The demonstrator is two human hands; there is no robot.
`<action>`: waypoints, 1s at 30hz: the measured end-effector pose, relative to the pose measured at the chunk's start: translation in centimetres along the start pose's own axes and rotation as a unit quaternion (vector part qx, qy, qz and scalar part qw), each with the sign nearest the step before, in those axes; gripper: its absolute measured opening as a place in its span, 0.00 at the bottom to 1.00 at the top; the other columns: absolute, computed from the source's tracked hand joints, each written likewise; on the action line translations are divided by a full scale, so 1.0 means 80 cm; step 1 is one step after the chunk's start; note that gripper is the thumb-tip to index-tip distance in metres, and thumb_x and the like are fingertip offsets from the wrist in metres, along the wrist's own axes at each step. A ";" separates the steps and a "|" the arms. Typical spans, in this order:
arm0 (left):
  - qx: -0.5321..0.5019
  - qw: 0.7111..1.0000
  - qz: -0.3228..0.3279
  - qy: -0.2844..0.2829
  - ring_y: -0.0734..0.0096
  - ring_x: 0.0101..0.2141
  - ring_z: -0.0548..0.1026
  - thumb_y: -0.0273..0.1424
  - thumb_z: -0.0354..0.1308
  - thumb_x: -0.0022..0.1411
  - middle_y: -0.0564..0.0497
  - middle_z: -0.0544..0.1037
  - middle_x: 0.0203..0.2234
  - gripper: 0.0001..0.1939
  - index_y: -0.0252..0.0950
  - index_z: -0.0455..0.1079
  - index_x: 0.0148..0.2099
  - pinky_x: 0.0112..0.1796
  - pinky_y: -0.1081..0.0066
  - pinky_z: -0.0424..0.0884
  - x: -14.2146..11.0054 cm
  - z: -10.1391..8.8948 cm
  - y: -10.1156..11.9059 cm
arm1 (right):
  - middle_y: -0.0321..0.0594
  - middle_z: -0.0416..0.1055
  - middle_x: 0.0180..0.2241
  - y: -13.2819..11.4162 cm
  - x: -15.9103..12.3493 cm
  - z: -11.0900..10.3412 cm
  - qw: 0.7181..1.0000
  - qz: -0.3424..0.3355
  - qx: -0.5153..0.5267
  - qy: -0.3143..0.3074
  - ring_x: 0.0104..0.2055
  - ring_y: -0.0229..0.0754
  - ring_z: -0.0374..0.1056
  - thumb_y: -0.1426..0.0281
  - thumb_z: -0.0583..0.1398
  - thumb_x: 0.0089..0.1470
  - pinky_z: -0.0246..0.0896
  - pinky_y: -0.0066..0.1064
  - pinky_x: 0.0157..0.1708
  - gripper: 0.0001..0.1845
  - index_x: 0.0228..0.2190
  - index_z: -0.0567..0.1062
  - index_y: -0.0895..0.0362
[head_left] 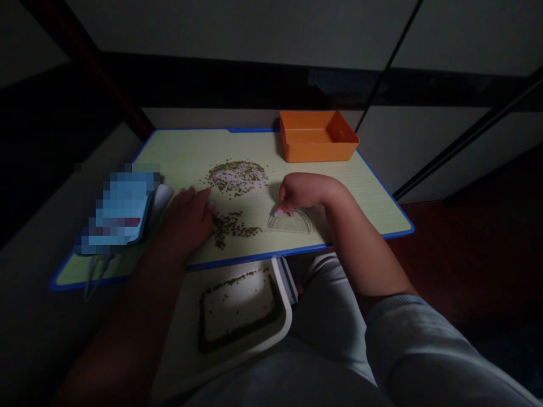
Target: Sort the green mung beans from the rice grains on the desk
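My left hand (190,217) rests on the table with its fingers apart, beside a small scatter of dark green grains, perhaps beans (231,227). My right hand (299,191) bends down at the wrist, thumb and fingers pinched at the upper left of a clear semicircular protractor (294,223). The protractor lies flat, or nearly so, near the table's front edge. Farther back, between the two hands, is a larger heap of mixed green and whitish grains (238,176).
An orange bin (320,151) stands at the table's (182,148) back right. A blurred blue device (123,206) with a cable lies at the left. Below the front edge, a white tub (237,305) at my lap holds dark grains mostly along its sides.
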State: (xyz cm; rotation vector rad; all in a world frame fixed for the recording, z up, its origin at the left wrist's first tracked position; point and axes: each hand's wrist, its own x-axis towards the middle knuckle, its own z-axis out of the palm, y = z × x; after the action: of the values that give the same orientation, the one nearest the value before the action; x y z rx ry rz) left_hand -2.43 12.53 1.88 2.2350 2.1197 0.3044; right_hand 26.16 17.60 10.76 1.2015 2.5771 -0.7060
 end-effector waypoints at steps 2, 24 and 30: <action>-0.001 1.000 -0.004 -0.007 0.41 0.74 0.60 0.37 0.40 0.76 0.30 0.66 0.72 0.32 0.27 0.62 0.73 0.72 0.42 0.59 0.001 0.000 -0.001 | 0.43 0.84 0.30 0.002 -0.002 -0.002 1.000 0.005 0.000 -0.004 0.30 0.38 0.71 0.66 0.68 0.64 0.59 0.29 0.35 0.13 0.33 0.87 0.64; 0.013 1.000 -0.002 -0.018 0.44 0.75 0.59 0.37 0.38 0.76 0.30 0.65 0.73 0.32 0.26 0.61 0.73 0.73 0.47 0.57 0.000 -0.002 0.001 | 0.43 0.83 0.31 -0.007 0.010 0.010 1.000 -0.017 -0.011 0.023 0.29 0.38 0.68 0.66 0.65 0.66 0.56 0.29 0.35 0.14 0.35 0.87 0.62; 0.017 1.000 -0.005 -0.020 0.45 0.74 0.60 0.37 0.39 0.76 0.32 0.65 0.73 0.31 0.28 0.61 0.73 0.73 0.48 0.57 0.001 -0.004 0.002 | 0.50 0.85 0.38 -0.016 0.007 0.007 0.997 0.018 -0.069 0.038 0.35 0.42 0.73 0.63 0.64 0.68 0.55 0.31 0.36 0.17 0.43 0.87 0.64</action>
State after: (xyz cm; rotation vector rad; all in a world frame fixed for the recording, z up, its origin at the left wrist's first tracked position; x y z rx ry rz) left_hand -2.31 12.53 2.22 2.2278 2.1323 0.2213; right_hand 24.82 16.98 10.52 1.2492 2.6096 -0.4740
